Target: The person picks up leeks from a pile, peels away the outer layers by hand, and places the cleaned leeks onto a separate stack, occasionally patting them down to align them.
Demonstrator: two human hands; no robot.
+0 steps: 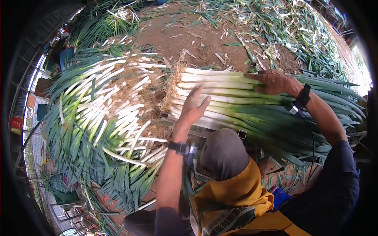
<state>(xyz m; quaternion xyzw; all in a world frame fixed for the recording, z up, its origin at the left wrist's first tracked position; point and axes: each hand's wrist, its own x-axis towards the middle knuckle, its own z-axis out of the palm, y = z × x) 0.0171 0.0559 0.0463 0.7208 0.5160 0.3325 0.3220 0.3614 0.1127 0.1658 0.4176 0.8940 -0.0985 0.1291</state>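
Observation:
A row of leeks lies side by side on a low metal frame, roots to the left and green leaves to the right. My left hand is over the white shanks near the root end, fingers stretched out and thumb apart, gripping nothing. Farther right, my right hand lies over the upper leeks where white turns to green. Its fingers reach left across the stalks, spread rather than wrapped around any. Whether the left palm presses on the leeks is hard to tell.
A large heap of loose leeks spreads to the left, root ends toward the frame. Trimmed leaves and scraps cover the ground at the upper right. Bare brown soil shows behind the row. A mesh fence stands at the far left.

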